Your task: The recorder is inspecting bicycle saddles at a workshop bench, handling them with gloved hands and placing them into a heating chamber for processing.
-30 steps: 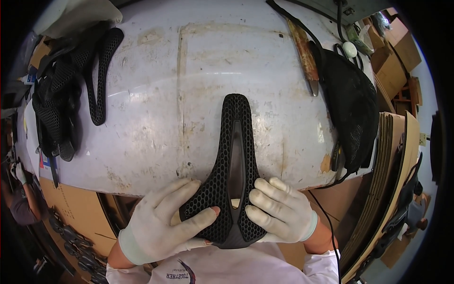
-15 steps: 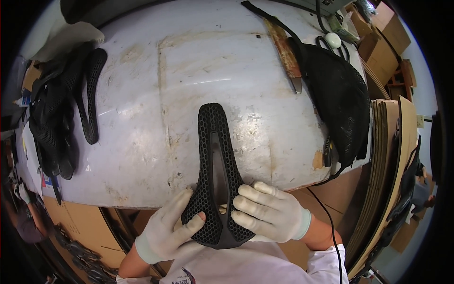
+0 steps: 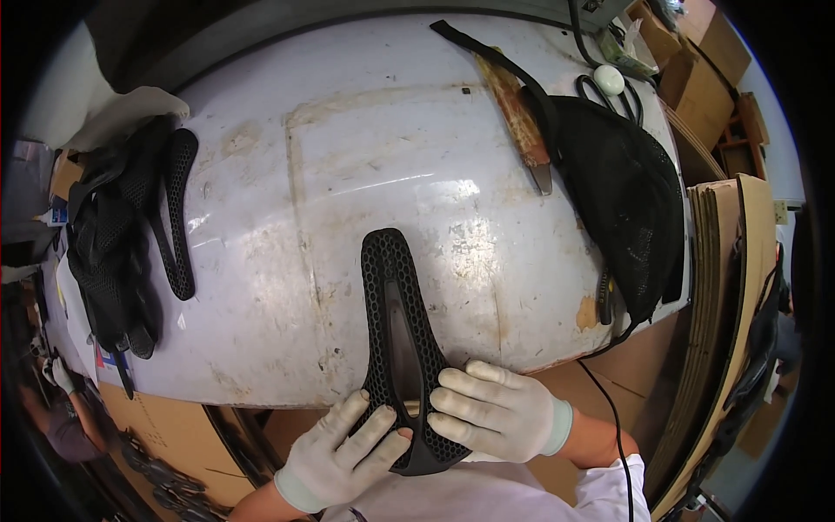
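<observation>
Head view: left hand (image 3: 339,457) and right hand (image 3: 504,413), both in white gloves, clamp a black honeycomb saddle (image 3: 379,348) at the near edge of a stained, pale bench (image 3: 243,313). The left lies over the saddle's left wing, fingers spread across the top, one fingertip showing bare; the right covers the other wing, its fingers side by side and pointing toward the central slot. Each grip is closed on the wide rear, though the thumbs are largely hidden. The narrow nose points away over the bench; whether it touches the surface cannot be told. The rear sits past the bench edge, near a white shirt (image 3: 487,491). On the bench's left side, black mesh parts (image 3: 113,235) lie heaped near a pale sheet (image 3: 130,113). Opposite, a black mesh bag (image 3: 617,183) rests beside a worn blade (image 3: 517,117), with a white knob (image 3: 611,80) just beyond. A black cable (image 3: 616,409) hangs across the right forearm, to the left of stacked cardboard (image 3: 709,348). At far left, a gloved co-worker (image 3: 76,435) appears partly in shadow.
</observation>
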{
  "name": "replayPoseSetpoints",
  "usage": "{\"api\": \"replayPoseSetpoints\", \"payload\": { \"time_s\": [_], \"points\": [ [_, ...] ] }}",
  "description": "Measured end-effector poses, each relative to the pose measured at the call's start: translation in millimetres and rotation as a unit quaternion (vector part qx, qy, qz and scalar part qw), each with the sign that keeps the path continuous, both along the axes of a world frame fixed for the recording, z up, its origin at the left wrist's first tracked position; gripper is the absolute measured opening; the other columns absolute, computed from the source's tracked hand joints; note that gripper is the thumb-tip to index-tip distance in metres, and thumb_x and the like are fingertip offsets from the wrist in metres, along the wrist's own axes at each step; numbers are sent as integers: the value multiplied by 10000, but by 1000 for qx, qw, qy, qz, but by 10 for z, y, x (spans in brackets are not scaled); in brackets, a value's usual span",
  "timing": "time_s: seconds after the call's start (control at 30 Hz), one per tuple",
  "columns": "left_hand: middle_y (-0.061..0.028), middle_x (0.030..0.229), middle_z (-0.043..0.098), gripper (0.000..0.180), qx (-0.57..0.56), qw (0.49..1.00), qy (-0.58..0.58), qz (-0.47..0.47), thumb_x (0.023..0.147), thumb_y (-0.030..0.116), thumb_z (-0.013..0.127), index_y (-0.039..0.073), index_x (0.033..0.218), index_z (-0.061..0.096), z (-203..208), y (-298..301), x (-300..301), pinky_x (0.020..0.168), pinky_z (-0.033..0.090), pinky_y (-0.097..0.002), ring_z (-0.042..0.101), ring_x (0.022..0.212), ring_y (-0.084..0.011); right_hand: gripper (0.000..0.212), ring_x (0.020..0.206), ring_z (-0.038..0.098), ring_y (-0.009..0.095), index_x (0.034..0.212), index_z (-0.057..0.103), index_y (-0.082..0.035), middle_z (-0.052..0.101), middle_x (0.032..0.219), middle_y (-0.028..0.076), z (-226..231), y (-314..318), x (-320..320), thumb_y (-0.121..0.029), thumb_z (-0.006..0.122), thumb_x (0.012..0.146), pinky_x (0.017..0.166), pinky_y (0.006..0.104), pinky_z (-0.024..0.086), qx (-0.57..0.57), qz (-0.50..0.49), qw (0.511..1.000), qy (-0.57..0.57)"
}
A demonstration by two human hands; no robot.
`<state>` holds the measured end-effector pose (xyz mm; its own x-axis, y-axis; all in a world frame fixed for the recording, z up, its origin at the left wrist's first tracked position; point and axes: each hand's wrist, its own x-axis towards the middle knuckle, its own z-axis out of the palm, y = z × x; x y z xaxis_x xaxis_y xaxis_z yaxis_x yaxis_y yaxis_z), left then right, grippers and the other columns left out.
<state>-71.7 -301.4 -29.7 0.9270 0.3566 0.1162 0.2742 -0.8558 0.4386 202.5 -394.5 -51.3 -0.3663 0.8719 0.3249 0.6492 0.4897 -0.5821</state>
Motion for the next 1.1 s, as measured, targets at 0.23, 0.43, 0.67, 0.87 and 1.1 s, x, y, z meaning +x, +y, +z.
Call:
{"api": "replayPoseSetpoints", "payload": {
  "time_s": [0.23, 0.43, 0.67, 0.87, 1.1],
  "points": [
    [-166, 1380, 592, 461, -166, 980, -103, 21, 861, 282, 825, 89, 1261, 705, -162, 225, -37, 1019, 561, -478, 631, 1197, -396, 406, 1259, 654, 336, 1225, 720, -34, 679, 1298, 137, 4, 20, 33, -218, 658, 868, 1084, 453, 513, 12, 6, 1000, -1],
    [-209, 1297, 660, 888, -696, 652, -134, 271, 980, 295, 753, -57, 1621, 249, -9, 868, 453, 980, 548, -406, 684, 1125, -270, 390, 1279, 644, 315, 1225, 721, -61, 669, 1318, 108, -23, 15, 21, -245, 679, 883, 1107, 450, 498, 6, 3, 1000, 10],
    [-130, 1082, 711, 846, -548, 805, -3, 226, 975, 334, 756, -88, 1570, 326, -104, 872, 604, 684, 543, -259, 710, 879, -145, 342, 1274, 644, 303, 1223, 718, -75, 676, 1297, 89, -77, 1, 26, -173, 664, 901, 1076, 431, 524, 22, 21, 1000, -5],
    [-127, 1148, 696, 816, -589, 775, -63, 218, 939, 341, 785, -74, 1530, 406, -64, 640, 456, 727, 555, -283, 672, 858, -136, 346, 1259, 655, 322, 1211, 710, -59, 692, 1256, 117, -163, -83, 58, -272, 676, 940, 1078, 448, 525, 48, 46, 998, 1],
    [-109, 1137, 725, 864, -651, 731, -26, 205, 909, 346, 794, -26, 1580, 396, 245, 220, 204, 763, 549, -284, 676, 804, -124, 700, 1133, 721, 312, 1250, 688, 49, 725, 1192, 173, 181, -121, -291, -596, 660, 979, 1023, 386, 541, -248, -230, 875, 347]
  ]
}}
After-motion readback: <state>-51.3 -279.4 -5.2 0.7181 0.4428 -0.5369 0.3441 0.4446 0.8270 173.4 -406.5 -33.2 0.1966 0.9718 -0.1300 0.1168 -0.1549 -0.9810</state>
